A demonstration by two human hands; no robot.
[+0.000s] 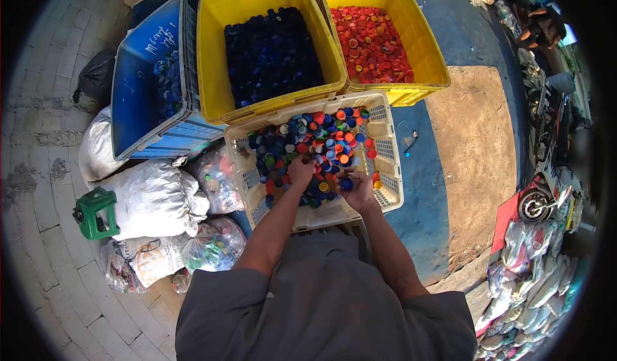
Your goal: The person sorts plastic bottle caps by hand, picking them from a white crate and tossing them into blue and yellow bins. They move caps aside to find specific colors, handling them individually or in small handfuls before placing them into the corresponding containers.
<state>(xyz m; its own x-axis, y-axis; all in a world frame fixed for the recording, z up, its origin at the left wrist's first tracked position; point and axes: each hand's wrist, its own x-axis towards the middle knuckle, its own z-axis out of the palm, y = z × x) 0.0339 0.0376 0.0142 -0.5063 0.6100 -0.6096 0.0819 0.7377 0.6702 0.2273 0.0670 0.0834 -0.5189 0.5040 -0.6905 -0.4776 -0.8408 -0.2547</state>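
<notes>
A white plastic crate (pixel 393 162) stands in front of me with mixed bottle caps (pixel 331 145) in red, blue, green, orange and white. My left hand (pixel 301 171) is low over the caps near the crate's middle, its fingers bent together; what is between them, if anything, I cannot make out. On the right side of the crate, my right hand (pixel 360 190) curls with a dark blue bottle cap (pixel 346 184) at its fingers. Beyond the crate, one yellow bin (pixel 209 59) holds dark blue caps and another yellow bin (pixel 427 46) holds red caps.
A blue bin (pixel 132 97) with blue caps stands at the left. White sacks (pixel 154 200), clear bags of caps (pixel 215 245) and a green plastic piece (pixel 98 213) lie below it. Piled bags (pixel 527 284) line the right. Another person (pixel 543 27) is at the far right.
</notes>
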